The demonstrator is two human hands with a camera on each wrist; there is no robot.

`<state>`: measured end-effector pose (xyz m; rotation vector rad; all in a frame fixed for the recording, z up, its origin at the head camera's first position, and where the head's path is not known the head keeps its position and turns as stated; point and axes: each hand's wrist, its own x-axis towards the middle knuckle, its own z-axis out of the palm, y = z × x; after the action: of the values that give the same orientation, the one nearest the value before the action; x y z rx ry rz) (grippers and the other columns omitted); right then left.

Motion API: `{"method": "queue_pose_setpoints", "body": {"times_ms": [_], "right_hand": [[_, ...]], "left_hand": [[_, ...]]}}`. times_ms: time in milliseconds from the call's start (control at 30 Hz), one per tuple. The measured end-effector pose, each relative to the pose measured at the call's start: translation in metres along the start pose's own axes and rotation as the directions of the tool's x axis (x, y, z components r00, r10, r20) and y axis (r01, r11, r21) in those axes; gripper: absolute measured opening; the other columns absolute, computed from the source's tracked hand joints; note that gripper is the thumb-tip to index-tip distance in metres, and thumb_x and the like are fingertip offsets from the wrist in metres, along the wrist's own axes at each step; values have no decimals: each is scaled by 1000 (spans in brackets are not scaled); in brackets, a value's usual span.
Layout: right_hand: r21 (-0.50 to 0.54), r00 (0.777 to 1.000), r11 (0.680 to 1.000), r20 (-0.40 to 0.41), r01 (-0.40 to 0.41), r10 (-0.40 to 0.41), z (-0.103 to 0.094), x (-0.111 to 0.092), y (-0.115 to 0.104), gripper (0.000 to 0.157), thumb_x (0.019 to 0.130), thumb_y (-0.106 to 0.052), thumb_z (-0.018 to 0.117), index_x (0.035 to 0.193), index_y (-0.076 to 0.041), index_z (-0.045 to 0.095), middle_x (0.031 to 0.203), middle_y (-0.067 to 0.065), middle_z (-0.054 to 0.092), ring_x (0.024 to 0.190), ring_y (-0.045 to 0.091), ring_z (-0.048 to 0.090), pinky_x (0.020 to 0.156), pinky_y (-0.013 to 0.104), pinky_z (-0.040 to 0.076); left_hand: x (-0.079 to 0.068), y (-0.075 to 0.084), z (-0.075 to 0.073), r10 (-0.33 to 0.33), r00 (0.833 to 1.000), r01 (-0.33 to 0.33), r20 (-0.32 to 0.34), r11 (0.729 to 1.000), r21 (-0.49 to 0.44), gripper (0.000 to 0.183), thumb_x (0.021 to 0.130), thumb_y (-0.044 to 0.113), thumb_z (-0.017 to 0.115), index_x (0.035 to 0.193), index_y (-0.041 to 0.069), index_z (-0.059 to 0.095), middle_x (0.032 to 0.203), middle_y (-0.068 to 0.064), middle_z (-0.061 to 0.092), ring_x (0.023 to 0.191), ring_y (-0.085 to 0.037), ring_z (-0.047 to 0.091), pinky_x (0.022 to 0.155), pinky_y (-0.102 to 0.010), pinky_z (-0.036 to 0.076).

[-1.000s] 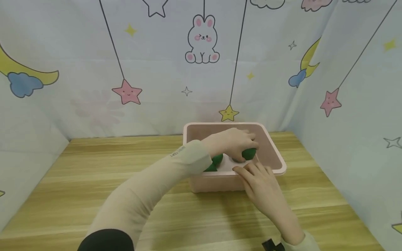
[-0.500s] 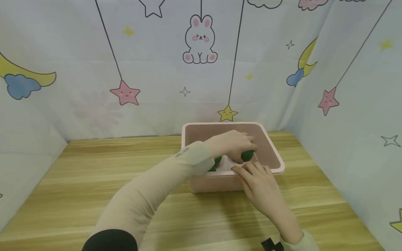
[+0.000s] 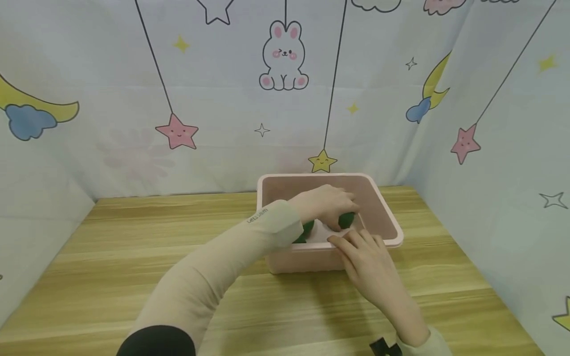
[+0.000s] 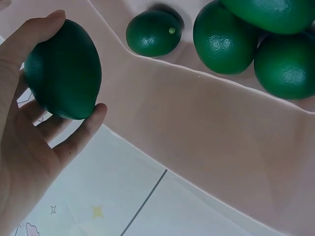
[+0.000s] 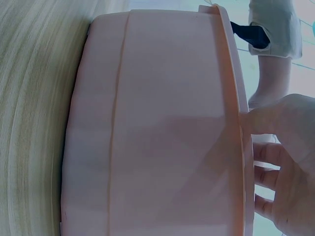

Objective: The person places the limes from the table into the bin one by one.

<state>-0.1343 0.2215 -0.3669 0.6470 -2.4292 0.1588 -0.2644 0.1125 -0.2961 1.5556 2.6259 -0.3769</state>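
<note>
In the head view my left hand (image 3: 328, 203) reaches down inside a pale pink plastic bin (image 3: 307, 259). It holds a smooth dark green avocado (image 4: 66, 71), thumb on one side and fingers on the other, above the bin's floor. Several similar green avocados (image 4: 224, 42) lie in the bin, one small one (image 4: 153, 33) apart from the rest and showing a pale stem dot. The left sleeve hides part of them in the head view. My right hand (image 3: 369, 262) grips the bin's front rim, its thumb by the outer face and fingers over the edge in the right wrist view.
The bin stands at the back of a wood-grain table (image 3: 133, 257), near a white curtain (image 3: 213, 99) printed with stars and a rabbit. Another stretch of curtain (image 3: 503, 212) runs along the right side.
My left hand has shifted slightly to the left inside the bin, with the avocado in its grip. The right hand stays on the rim. The head view has turned a little.
</note>
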Motion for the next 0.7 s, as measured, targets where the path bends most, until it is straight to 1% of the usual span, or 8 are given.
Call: {"method": "queue_pose_setpoints", "body": {"times_ms": [200, 367, 500, 600, 700], "right_hand": [[5, 1000, 1000, -2, 3, -3, 0, 0, 0, 23, 85, -20, 60, 108, -22, 64, 86, -6, 56, 85, 15, 51, 71, 32, 37], [5, 1000, 1000, -4, 1, -1, 0, 0, -1, 24, 84, -20, 61, 108, -22, 64, 86, -6, 56, 85, 15, 51, 71, 32, 37], [11, 1000, 1000, -13, -3, 3, 1, 1, -1, 24, 85, -21, 60, 108, -22, 64, 86, -6, 56, 84, 15, 52, 69, 30, 35], [16, 1000, 1000, -18, -5, 6, 2, 1, -1, 23, 85, -22, 60, 108, -22, 64, 88, -6, 58, 85, 16, 53, 68, 32, 35], [14, 1000, 1000, -15, -10, 10, 1, 1, -1, 23, 84, -22, 61, 108, -22, 64, 90, -5, 59, 87, 17, 54, 68, 33, 36]], "left_hand": [[-3, -3, 1, -26, 1000, 27, 12, 999, -31, 52, 81, 32, 67, 130, 28, 49, 135, 7, 47, 119, -13, 48, 99, -31, 43], [-6, -4, -1, -30, 1000, 31, 10, 998, -62, 49, 81, 30, 67, 128, 27, 51, 135, 6, 47, 119, -13, 48, 99, -32, 44], [-10, -5, -3, -39, 999, 39, 9, 997, -69, 47, 81, 29, 66, 126, 28, 52, 130, 6, 50, 115, -12, 50, 97, -32, 45], [-12, -7, -5, -36, 999, 36, -3, 998, -59, 45, 82, 29, 65, 125, 27, 53, 125, 6, 53, 110, -11, 52, 93, -32, 47], [-13, -9, -8, -19, 1000, 17, -24, 998, -53, 43, 82, 29, 64, 124, 24, 54, 123, 5, 54, 109, -12, 54, 91, -32, 48]]}}
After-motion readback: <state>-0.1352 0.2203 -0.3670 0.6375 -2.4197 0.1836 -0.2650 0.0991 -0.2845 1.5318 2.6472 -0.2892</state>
